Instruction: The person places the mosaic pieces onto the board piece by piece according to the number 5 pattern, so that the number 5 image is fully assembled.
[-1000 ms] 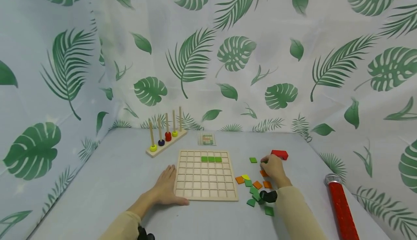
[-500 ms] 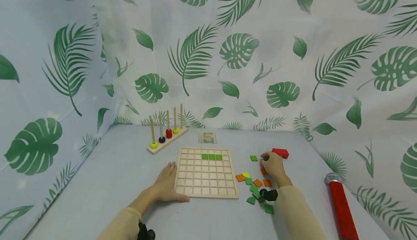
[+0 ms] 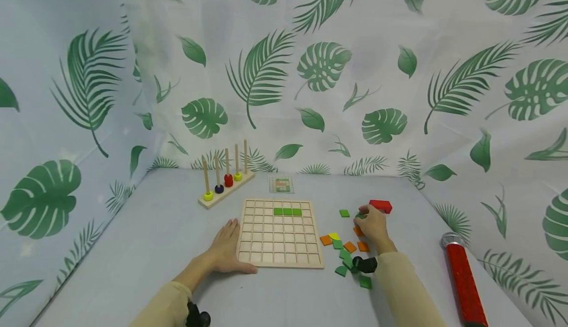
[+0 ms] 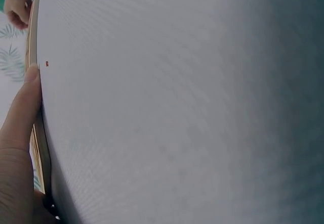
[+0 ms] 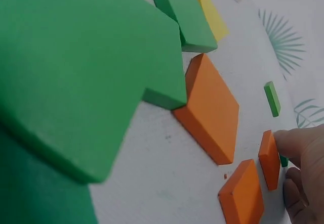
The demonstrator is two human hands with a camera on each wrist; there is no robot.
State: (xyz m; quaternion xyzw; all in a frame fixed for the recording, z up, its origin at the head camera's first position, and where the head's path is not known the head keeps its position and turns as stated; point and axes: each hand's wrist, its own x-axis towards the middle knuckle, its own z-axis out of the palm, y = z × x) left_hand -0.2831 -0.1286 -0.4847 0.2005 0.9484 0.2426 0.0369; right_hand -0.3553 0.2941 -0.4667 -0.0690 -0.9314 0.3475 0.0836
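A wooden grid board (image 3: 280, 240) lies on the table with several light green square tiles (image 3: 287, 212) in a row in its upper cells. My left hand (image 3: 224, 253) rests at the board's lower left corner, fingers straight along the left side, thumb at the front edge. In the left wrist view that thumb (image 4: 23, 107) lies against the board's edge. Right of the board, my right hand (image 3: 374, 226) pinches a green tile (image 3: 361, 215), mostly hidden by the fingers. An orange tile (image 5: 269, 159) stands close to the fingertips in the right wrist view.
Loose green, orange and yellow tiles (image 3: 337, 244) lie right of the board, one green tile (image 3: 344, 213) apart. A red block (image 3: 381, 206) sits behind the right hand. At the back are a peg stand (image 3: 227, 189) and pattern card (image 3: 281, 184); a red tube (image 3: 463, 280) lies far right.
The head view has shifted slightly. My right hand stays in place, and more of the green tile shows at its fingertips. My left hand has not moved.
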